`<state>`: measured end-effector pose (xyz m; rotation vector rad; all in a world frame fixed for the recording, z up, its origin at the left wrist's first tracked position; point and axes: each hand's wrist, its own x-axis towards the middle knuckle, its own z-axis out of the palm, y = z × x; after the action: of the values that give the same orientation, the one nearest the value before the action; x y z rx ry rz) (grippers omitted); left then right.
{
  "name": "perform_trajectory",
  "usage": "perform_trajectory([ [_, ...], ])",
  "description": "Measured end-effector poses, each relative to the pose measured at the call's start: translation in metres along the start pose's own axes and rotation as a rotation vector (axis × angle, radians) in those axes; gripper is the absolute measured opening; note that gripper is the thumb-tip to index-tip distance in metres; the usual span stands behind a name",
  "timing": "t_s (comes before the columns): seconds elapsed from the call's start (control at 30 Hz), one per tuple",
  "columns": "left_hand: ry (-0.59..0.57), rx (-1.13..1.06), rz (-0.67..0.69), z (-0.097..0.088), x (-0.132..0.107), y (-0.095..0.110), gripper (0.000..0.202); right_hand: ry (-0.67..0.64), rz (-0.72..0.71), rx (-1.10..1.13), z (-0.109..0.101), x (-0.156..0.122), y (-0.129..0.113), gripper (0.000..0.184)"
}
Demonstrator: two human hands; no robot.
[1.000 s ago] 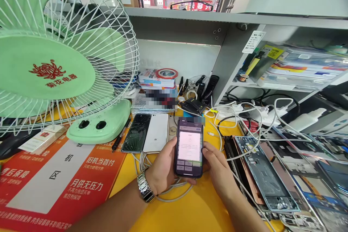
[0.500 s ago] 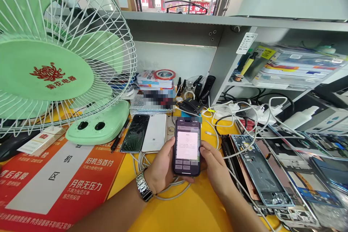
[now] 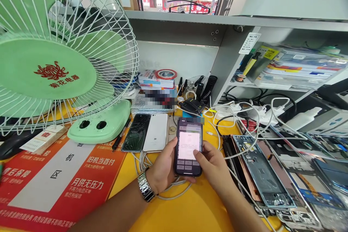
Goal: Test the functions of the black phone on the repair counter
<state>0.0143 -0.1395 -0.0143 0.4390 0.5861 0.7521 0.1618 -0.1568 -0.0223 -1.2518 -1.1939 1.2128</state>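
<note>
A dark smartphone (image 3: 188, 166) is upright between my hands, its screen lit with a white pop-up box over a greyed page. My left hand (image 3: 164, 168), with a metal watch (image 3: 146, 186) at the wrist, is closed around the phone's left side and lower back. At the right edge, my right hand (image 3: 214, 161) grips the phone with bent fingers, its thumb over the lower right of the pop-up. Behind the phone lie a cracked black phone (image 3: 135, 132) and a white phone (image 3: 155, 133), side by side. Loops of white cable (image 3: 174, 196) rest beneath my hands.
A green fan (image 3: 100, 130) stands at the left on a red printed mat (image 3: 89, 192), beside a cigarette pack (image 3: 45, 138). Phone frames (image 3: 263, 174) and parts are piled at the right, near tangled white chargers (image 3: 261, 114). Grey shelving (image 3: 185, 29) borders the back of the yellow tabletop (image 3: 201, 206).
My right thumb has moved from the phone's right edge onto the screen, over the pop-up box. The whole view has shifted slightly.
</note>
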Motion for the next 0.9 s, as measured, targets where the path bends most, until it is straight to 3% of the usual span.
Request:
perform_trajectory([
  [0.5, 0.030, 0.050, 0.000, -0.0014, 0.0012, 0.0001, 0.054, 0.046, 0.096, 0.114, -0.0003, -0.0009, -0.0015, 0.027],
  [0.73, 0.017, 0.053, -0.004, -0.0057, 0.0015, -0.0024, 0.053, 0.043, 0.092, 0.064, -0.0006, -0.0003, -0.0015, 0.031],
  [0.9, 0.007, 0.140, 0.055, -0.0075, 0.0018, -0.0044, 0.080, 0.059, 0.125, 0.087, -0.0008, -0.0012, -0.0019, 0.029],
])
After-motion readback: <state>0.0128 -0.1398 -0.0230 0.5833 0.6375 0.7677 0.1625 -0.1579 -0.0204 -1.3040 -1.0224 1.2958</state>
